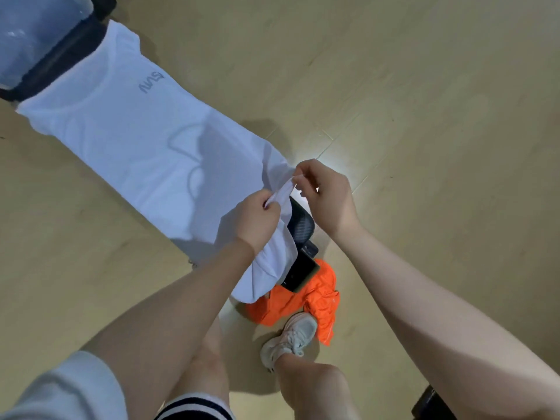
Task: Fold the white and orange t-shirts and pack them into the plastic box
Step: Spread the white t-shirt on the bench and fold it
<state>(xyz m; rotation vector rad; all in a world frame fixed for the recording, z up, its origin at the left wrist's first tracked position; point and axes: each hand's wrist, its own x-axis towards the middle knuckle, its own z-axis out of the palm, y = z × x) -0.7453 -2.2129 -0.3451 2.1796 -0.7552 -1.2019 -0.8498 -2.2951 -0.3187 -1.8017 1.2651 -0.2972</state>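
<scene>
Head view, looking steeply down at a pale wood-look floor [424, 86]. At ten o'clock, a translucent plastic box [33, 34] with a dark rim is cut off by the top-left corner, so its inside cannot be made out. Running from it toward the centre lies the white t-shirt [130, 140], spread long and narrow on the floor with its collar end touching the box; a small grey print near the collar is too blurred to read. Just left of centre, the left hand [257, 219] reaches forward on a bare forearm, fingers curled, pinching the shirt's near hem, which is lifted off the floor. Just right of centre, the right hand [325, 195] pinches the same hem between thumb and fingertips, so a short strip of white cloth stretches between the two hands. Below the hands, at six o'clock, a black object [303, 237] is mostly hidden under the lifted cloth and cannot be identified. Touching it, the orange t-shirt [306, 298] lies crumpled on the floor, partly covered by the white one. A pale sneaker [291, 338] touches its lower edge. At five o'clock, another dark object [428, 404] is cut off by the bottom edge.
</scene>
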